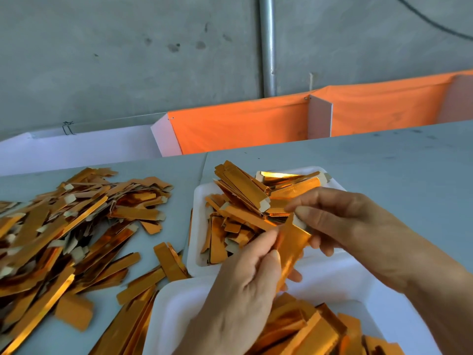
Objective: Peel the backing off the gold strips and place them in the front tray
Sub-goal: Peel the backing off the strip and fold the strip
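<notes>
Both my hands hold one gold strip [291, 242] above the gap between two white trays. My left hand [245, 290] pinches its lower part between thumb and fingers. My right hand [330, 216] pinches the strip's upper end, where a pale tab shows. The near tray [169, 313] at the bottom holds several gold strips. The far tray [198, 201] behind my hands is heaped with gold strips with pale tabs.
A big loose pile of gold strips [58, 226] covers the grey table on the left. An orange cloth barrier [243, 124] with white dividers runs along the table's far edge. A metal pole [267, 47] stands against the concrete wall.
</notes>
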A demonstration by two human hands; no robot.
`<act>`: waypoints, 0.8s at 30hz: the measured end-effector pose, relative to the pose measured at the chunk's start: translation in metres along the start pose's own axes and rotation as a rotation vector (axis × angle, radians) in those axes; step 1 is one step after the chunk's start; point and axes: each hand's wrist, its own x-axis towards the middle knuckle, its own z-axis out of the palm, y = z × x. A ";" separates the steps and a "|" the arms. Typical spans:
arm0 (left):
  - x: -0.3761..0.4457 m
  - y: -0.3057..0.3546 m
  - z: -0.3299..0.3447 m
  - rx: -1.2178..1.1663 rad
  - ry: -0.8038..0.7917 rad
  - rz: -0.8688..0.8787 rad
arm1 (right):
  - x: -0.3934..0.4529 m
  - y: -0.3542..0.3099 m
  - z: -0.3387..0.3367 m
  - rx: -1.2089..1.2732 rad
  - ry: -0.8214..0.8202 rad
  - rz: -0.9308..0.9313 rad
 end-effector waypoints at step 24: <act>0.004 -0.002 -0.002 0.152 0.127 0.148 | -0.001 -0.001 -0.008 0.048 -0.072 -0.021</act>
